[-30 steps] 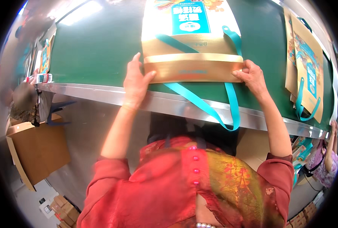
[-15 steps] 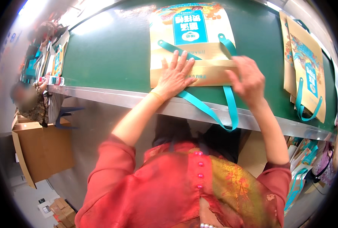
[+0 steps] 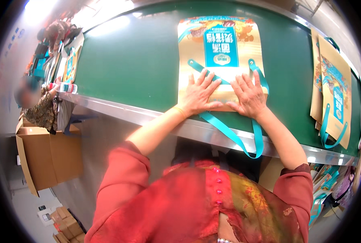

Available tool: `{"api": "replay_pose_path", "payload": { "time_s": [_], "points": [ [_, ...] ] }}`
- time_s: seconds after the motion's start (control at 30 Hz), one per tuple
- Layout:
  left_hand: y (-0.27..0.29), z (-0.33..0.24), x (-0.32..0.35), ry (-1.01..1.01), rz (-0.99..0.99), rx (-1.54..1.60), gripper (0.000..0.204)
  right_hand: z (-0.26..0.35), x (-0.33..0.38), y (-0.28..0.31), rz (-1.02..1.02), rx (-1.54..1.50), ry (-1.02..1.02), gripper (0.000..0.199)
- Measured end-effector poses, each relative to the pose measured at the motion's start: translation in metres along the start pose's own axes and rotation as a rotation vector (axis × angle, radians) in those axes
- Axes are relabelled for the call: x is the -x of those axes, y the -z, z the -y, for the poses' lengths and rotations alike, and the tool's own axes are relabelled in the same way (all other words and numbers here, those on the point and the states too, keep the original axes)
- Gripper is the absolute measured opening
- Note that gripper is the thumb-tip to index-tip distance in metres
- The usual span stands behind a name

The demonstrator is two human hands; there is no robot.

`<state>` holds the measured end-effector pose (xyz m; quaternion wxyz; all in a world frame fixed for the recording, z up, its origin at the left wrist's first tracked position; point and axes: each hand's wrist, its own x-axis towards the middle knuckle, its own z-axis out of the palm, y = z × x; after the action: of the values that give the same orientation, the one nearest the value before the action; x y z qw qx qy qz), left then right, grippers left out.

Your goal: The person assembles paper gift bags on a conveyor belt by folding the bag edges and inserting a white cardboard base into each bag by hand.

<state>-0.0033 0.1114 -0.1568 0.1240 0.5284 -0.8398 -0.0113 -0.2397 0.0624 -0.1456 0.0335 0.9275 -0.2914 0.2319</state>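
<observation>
A flat gold paper bag (image 3: 221,45) with a teal printed panel lies near the front edge of the green table. Across its near part, my left hand (image 3: 200,95) rests palm down with the fingers spread. Beside it, my right hand (image 3: 248,94) also lies flat on the bag, fingers stretched out. Both hands are open and grip nothing. One teal ribbon handle (image 3: 233,135) loops from under the near edge and hangs over the table's metal rim. The other handle's two ends show on the bag's upper face, and its middle is partly covered by my hands.
More gold bags (image 3: 330,89) with teal handles lie at the right on the green tabletop (image 3: 136,65). At the left, a person (image 3: 42,105) sits by the table near other bags and a bottle (image 3: 68,88). An open cardboard box (image 3: 52,158) stands on the floor.
My right hand, raised and blurred at the bag's right edge before, now lies flat on the bag. My left hand still presses it. The whole view has shifted slightly.
</observation>
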Motion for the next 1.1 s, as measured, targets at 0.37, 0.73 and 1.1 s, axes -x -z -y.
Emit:
{"api": "replay_pose_path", "payload": {
  "time_s": [0.37, 0.73, 1.1],
  "points": [
    [0.023, -0.014, 0.004, -0.152, -0.329, -0.043, 0.059, -0.047, -0.007, 0.067, 0.365, -0.324, -0.963, 0.048],
    [0.047, -0.049, 0.027, -0.085, -0.291, 0.054, 0.041, -0.077, -0.105, 0.127, -0.362, -1.538, -0.896, 0.021],
    [-0.021, 0.003, -0.009, -0.039, -0.159, -0.056, 0.013, -0.084, -0.052, 0.061, -0.626, -1.801, -1.089, 0.031]
  ]
}}
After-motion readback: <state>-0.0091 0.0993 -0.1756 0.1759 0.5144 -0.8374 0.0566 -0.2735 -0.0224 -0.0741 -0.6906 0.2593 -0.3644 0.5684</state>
